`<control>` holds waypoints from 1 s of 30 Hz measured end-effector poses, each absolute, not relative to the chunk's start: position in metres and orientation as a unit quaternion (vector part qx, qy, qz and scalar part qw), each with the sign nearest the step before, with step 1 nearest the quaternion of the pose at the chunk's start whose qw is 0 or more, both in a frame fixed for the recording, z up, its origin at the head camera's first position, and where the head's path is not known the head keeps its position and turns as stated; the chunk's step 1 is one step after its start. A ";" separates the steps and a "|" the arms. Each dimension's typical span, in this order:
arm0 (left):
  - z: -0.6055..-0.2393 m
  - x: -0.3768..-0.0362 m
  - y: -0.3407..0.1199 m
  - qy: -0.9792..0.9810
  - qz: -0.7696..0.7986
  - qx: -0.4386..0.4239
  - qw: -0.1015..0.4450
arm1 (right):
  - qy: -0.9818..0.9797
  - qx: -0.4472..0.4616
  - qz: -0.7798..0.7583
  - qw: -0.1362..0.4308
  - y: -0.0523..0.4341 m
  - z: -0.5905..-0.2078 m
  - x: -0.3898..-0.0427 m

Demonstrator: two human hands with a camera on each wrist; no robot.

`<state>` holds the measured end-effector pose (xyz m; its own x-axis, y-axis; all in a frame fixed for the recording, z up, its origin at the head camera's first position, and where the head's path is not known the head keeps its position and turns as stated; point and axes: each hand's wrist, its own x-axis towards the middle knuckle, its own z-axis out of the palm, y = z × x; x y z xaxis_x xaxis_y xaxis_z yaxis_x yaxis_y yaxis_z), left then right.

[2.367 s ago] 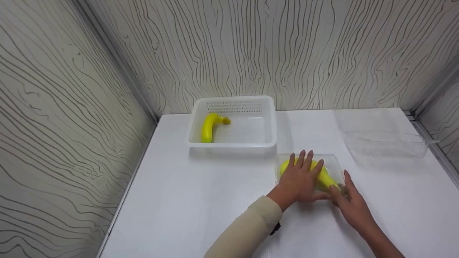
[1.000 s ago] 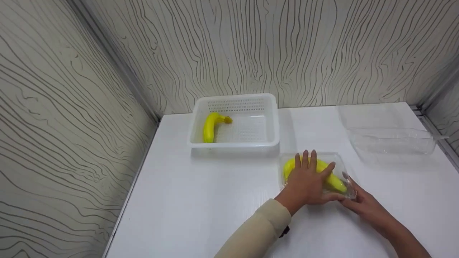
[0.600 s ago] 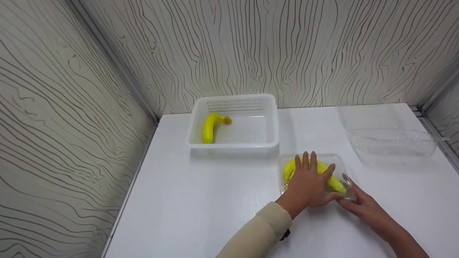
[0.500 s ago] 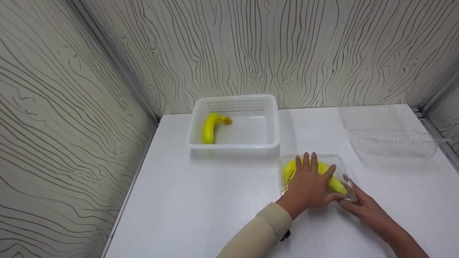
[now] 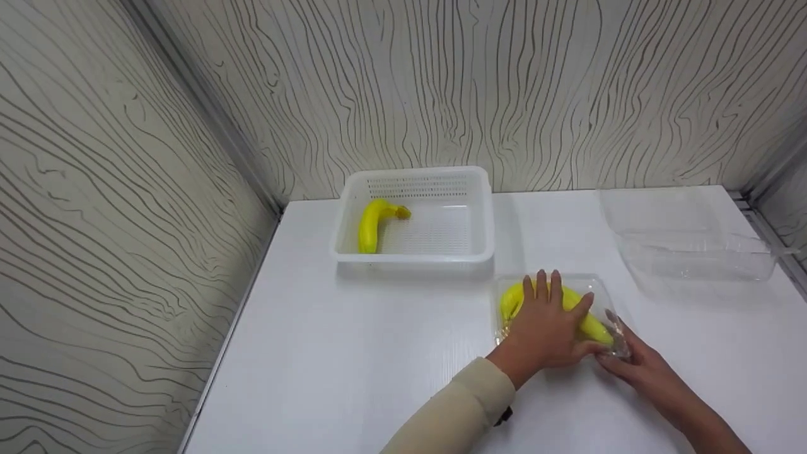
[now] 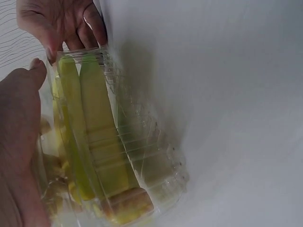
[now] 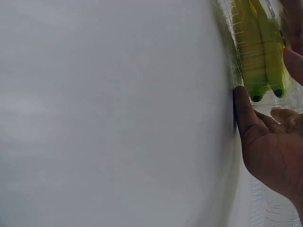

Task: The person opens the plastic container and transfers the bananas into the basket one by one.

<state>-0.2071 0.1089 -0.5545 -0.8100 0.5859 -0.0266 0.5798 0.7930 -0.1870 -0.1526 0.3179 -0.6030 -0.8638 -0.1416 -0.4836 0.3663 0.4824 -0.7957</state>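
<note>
Head view — on the surface (image 5: 302, 353), a clear container (image 5: 596, 290) holds the bananas (image 5: 592, 325), the left grip (image 5: 547, 325) spread unclenched across its top, likely to press it down — the right grip (image 5: 640, 362) pinching its near right corner, seemingly to steady it.

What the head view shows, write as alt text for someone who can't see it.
A person's left hand lies spread over a clear plastic clamshell of yellow bananas on a white table, while the right hand grips the clamshell's near right corner. Farther back, a white perforated basket holds one banana; an open clear clamshell sits at right.
</note>
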 end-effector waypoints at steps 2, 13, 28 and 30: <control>-0.555 -0.206 0.110 -0.946 0.094 -0.309 0.016 | 0.823 0.072 -0.502 0.255 0.318 -0.603 -0.153; -0.554 -0.206 0.110 -0.946 0.093 -0.310 0.010 | 0.806 0.073 -0.531 0.251 0.316 -0.601 -0.151; -0.556 -0.208 0.111 -0.946 0.091 -0.312 0.008 | 0.795 0.073 -0.548 0.250 0.315 -0.598 -0.149; -0.557 -0.208 0.111 -0.947 0.085 -0.311 0.001 | 0.801 0.075 -0.541 0.247 0.314 -0.598 -0.148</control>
